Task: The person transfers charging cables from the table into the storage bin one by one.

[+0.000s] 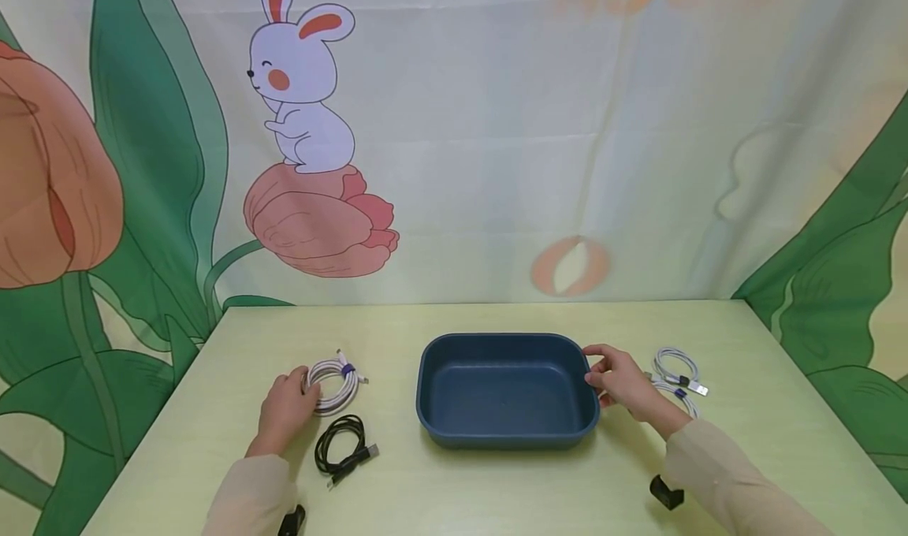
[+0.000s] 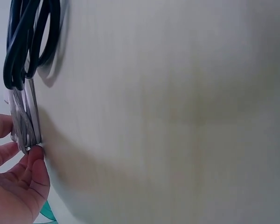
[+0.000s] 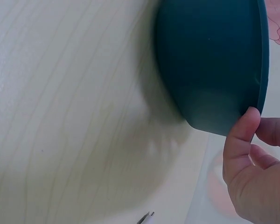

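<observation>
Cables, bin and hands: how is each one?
Left white cable: coiled, banded, held.
Black cable: coiled, untouched.
Right white cables: coiled, banded.
Blue bin: upright, uncovered, held at one end.
Left hand: gripping left white cable.
Right hand: gripping blue bin.

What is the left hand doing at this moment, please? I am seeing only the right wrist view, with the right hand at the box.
Observer: The left hand holds a white cable by the left edge of its coil, to the left of the box.
Operator: Thank you. Is there another thing near to this hand?
Observer: Yes, a black cable, also coiled, lies on the table, nearer to the person than the white one.
Operator: And what is lying on the other side, beyond the right hand?
Observer: Two more white cables, coiled close together.
</observation>
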Demonstrator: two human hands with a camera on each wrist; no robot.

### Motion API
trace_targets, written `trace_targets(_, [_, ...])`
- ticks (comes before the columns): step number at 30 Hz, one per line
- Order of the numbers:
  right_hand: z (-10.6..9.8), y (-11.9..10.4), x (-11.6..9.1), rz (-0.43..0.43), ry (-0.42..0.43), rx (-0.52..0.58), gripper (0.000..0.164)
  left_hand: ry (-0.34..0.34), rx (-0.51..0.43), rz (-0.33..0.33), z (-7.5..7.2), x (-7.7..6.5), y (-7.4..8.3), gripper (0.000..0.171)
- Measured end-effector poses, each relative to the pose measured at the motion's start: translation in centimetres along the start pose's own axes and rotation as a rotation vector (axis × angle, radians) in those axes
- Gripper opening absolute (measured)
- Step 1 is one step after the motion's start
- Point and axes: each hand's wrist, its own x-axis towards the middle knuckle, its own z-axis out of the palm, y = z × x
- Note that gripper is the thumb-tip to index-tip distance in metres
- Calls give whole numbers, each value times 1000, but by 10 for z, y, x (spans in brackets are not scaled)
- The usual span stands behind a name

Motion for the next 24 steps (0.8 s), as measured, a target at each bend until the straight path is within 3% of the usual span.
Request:
trace_targets(17, [0,2,1,-5,0,17,45,6,-112,-40,-2,1,-3,50])
trace_targets(24, [1,1,0,0,-2,23,45,-12,-197,-110,-4,-1,-1,51])
